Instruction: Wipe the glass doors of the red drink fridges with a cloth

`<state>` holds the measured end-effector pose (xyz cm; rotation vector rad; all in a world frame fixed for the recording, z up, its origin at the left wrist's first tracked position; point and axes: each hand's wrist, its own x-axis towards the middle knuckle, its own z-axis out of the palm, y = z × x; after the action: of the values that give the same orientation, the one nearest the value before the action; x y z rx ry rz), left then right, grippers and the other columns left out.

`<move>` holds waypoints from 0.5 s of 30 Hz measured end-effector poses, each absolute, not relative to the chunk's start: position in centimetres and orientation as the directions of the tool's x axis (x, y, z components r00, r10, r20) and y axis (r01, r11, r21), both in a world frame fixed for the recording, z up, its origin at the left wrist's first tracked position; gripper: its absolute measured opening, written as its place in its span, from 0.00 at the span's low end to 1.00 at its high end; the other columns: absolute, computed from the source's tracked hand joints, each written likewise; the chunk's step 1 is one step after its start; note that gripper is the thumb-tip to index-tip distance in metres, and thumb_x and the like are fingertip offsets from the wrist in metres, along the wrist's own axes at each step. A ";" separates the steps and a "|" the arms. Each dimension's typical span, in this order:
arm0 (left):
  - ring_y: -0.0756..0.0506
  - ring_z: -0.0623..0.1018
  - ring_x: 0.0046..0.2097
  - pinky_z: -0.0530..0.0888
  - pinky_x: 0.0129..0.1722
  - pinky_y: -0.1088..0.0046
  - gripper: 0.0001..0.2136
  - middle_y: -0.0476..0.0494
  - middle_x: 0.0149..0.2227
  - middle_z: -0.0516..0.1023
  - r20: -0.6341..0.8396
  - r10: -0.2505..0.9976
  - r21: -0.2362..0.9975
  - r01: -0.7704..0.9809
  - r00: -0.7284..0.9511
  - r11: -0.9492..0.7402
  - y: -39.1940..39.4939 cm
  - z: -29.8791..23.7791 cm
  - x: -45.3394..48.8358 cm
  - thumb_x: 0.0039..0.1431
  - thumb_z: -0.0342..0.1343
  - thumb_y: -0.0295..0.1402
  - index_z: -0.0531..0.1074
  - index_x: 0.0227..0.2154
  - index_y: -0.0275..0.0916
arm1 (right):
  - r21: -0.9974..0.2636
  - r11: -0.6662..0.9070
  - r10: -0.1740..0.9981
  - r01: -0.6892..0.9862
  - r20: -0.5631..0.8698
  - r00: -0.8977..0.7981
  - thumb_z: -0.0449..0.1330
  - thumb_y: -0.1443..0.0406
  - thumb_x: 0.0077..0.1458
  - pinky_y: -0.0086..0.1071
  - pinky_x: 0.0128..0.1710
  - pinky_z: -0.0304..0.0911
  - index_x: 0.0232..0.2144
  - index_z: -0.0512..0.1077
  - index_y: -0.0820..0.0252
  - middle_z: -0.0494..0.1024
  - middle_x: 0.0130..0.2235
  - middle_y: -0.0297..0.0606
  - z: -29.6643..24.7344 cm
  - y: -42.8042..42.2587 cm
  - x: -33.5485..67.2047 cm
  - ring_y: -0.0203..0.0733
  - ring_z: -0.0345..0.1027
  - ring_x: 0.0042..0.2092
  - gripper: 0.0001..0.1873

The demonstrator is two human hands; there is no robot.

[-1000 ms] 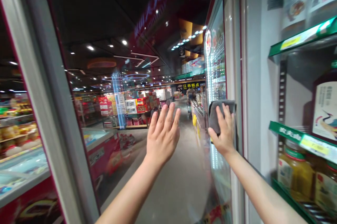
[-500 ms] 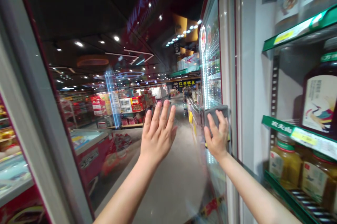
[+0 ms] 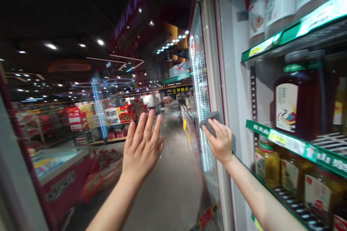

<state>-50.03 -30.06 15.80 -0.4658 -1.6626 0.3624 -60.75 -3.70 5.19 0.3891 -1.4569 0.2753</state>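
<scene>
My left hand (image 3: 142,144) is raised against the glass door (image 3: 173,173), palm toward the pane, with its fingers stretched out and slightly apart. It holds nothing. At the right side of the same door, my right hand (image 3: 219,140) grips a folded grey cloth (image 3: 210,124) and presses it near the door frame (image 3: 210,57). Part of the cloth is hidden behind the fingers. Whether the left palm fully touches the glass, I cannot tell.
Right of the door are shelves with green price strips (image 3: 287,142), dark bottles (image 3: 294,101) and yellow jars (image 3: 267,162). Through the glass I see a red chest freezer (image 3: 62,184), stacked boxes (image 3: 119,113) and a lit display cabinet (image 3: 199,64).
The view has turned right, showing more of the shelves. My right hand has closed round the cloth, which lay flat under spread fingers and now is bunched. The left hand stays flat.
</scene>
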 end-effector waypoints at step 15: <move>0.41 0.48 0.73 0.41 0.73 0.60 0.35 0.41 0.73 0.48 0.864 0.493 -0.482 0.111 -0.105 0.869 -30.8 16.1 -51.6 0.67 0.54 0.37 0.46 0.72 0.42 | 0.001 0.908 -0.009 -0.420 1.000 -0.016 0.46 0.74 0.63 0.57 0.68 0.49 0.69 0.56 0.48 0.63 0.68 0.41 11.7 -1.6 -64.0 0.49 0.47 0.72 0.34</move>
<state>-51.65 -30.76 16.06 -0.4734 -1.6627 0.3429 -64.02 -1.62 11.67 0.3449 -1.5617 0.3364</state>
